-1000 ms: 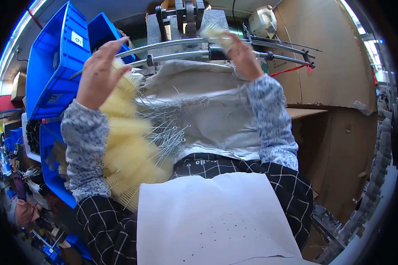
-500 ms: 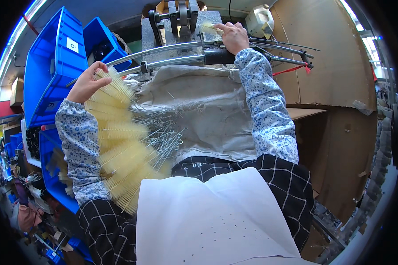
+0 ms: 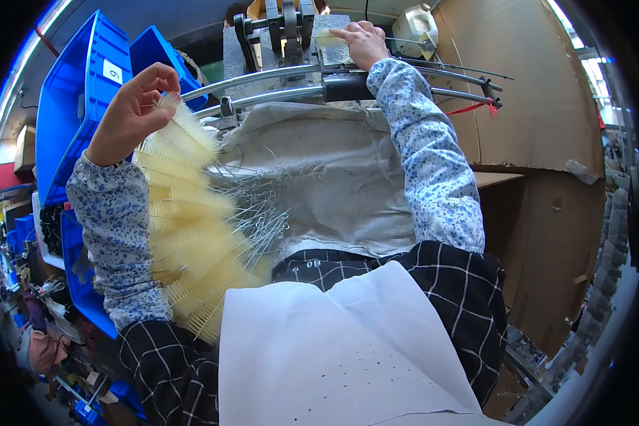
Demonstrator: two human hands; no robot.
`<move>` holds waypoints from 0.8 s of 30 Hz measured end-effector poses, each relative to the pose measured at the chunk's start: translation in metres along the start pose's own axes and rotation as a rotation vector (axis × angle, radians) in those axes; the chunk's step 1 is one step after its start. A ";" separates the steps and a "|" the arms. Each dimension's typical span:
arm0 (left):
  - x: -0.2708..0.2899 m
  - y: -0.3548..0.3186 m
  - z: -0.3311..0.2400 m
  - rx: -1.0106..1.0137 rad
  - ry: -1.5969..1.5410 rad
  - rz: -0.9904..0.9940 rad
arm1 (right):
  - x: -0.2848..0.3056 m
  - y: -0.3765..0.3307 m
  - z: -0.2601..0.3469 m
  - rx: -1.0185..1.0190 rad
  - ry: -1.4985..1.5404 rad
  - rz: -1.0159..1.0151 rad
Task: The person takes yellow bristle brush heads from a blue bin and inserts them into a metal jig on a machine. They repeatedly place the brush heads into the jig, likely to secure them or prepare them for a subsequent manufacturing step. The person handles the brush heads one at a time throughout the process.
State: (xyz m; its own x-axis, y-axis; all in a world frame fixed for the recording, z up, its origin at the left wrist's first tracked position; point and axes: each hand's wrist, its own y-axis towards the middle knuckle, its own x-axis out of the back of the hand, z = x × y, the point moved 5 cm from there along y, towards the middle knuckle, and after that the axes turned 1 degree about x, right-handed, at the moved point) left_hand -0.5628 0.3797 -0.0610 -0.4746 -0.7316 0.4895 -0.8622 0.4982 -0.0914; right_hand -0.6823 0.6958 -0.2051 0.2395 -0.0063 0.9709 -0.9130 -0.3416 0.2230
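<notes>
The left grip (image 3: 131, 117) is nearly closed, thumb and curled fingers meeting at the tip of the top brush (image 3: 190, 136), the uppermost of a pale yellow pile. The right grip (image 3: 366, 44) is folded round the wire of a small brush (image 3: 326, 37), forefinger stretched along it; the bristles lie just left of that grip, and a thin stem runs out to its right (how the thumb sits underneath, I cannot tell).

Below the left grip the brush pile (image 3: 192, 220) fans down along the forearm, its looped wires (image 3: 263, 221) pointing right onto a grey cloth (image 3: 341, 181). Two rods (image 3: 273, 74) cross between the grips, with a black tube (image 3: 348, 86) just below the right one. The machine (image 3: 289, 32) stands left of the right grip, a white jug (image 3: 415, 32) to its right. Beside the left grip, on its outer side, is a blue bin (image 3: 78, 106).
</notes>
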 end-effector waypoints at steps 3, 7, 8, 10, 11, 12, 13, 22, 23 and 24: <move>-0.006 0.004 -0.013 -0.168 0.035 -0.036 | -0.006 0.000 -0.008 -0.002 -0.017 0.019; 0.021 -0.005 -0.007 -0.091 -0.176 -0.414 | 0.012 -0.026 -0.032 -0.159 -0.005 -0.096; 0.031 -0.008 -0.005 -0.111 -0.245 -0.449 | 0.015 -0.031 -0.040 -0.257 0.008 -0.051; 0.039 -0.010 -0.009 -0.144 -0.283 -0.476 | 0.016 -0.042 -0.049 -0.361 0.019 -0.018; 0.036 -0.011 -0.014 -0.155 -0.251 -0.470 | 0.013 -0.048 -0.052 -0.367 0.016 -0.031; 0.034 -0.011 -0.019 -0.165 -0.218 -0.465 | 0.011 -0.052 -0.054 -0.371 0.015 -0.043; 0.034 -0.010 -0.022 -0.170 -0.197 -0.437 | 0.010 -0.054 -0.055 -0.370 0.057 -0.060; 0.084 -0.002 -0.027 -0.089 -0.492 -0.377 | 0.002 -0.050 -0.056 -0.331 0.285 -0.148; 0.087 -0.003 -0.030 -0.076 -0.484 -0.397 | -0.001 -0.047 -0.051 -0.320 0.302 -0.144; 0.087 -0.004 -0.035 -0.063 -0.475 -0.418 | -0.004 -0.044 -0.046 -0.307 0.314 -0.142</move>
State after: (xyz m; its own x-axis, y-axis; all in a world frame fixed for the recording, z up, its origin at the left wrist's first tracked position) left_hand -0.5945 0.3302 0.0118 -0.1397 -0.9896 0.0336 -0.9864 0.1421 0.0829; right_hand -0.6581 0.7543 -0.2152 0.3007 0.3219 0.8977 -0.9453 -0.0238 0.3252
